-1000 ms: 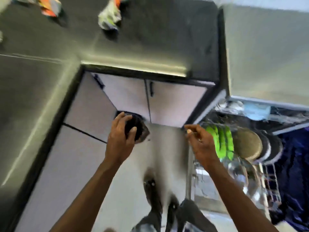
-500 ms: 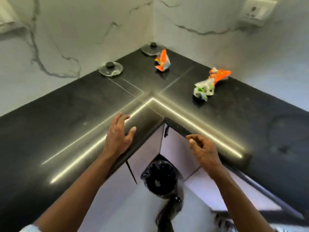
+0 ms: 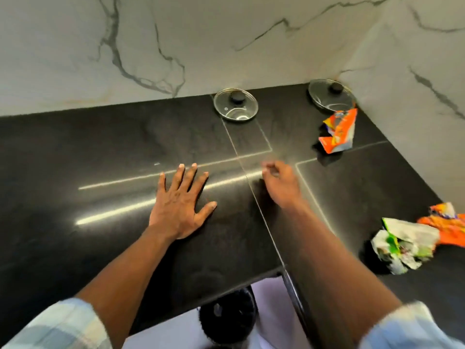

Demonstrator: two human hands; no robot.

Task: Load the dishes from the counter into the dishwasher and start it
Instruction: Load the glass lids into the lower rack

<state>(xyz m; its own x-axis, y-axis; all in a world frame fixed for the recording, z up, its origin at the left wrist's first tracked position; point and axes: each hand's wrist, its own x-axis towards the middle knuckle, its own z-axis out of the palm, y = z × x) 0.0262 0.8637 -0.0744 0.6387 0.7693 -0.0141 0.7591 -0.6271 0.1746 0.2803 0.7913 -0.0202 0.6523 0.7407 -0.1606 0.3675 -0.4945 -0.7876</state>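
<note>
Head view down onto a black stone bench (image 3: pixel 100 147) set in a corner of white marble wall (image 3: pixel 176 41). Toward 12 o'clock, close against the wall, a glass pot lid (image 3: pixel 235 104) with a black knob, lying knob-up. Toward 1 o'clock, deep in the corner, a second glass lid (image 3: pixel 331 95) the same way up. Both well apart from either grip. At 5 o'clock of the second lid, right by its rim, a torn orange wrapper (image 3: pixel 338 131); touching or not, cannot tell.

Left grip (image 3: pixel 180 205) near centre, slightly toward 8 o'clock: palm down, flat on the bench, fingers straight and spread, holding nothing. Right grip (image 3: pixel 281 183) at 3 o'clock of it, blurred, over the bench seam, fingers curled inward — pinching something or nothing, cannot tell.

Toward 4 o'clock, a crumpled green-and-white wrapper (image 3: pixel 402 244), with another orange wrapper (image 3: pixel 445 226) touching it at the frame edge. Pale checked sleeves (image 3: pixel 57 326) at 7 and 5 o'clock. At 6 o'clock, below the bench edge, a black round bin (image 3: pixel 227 314).
</note>
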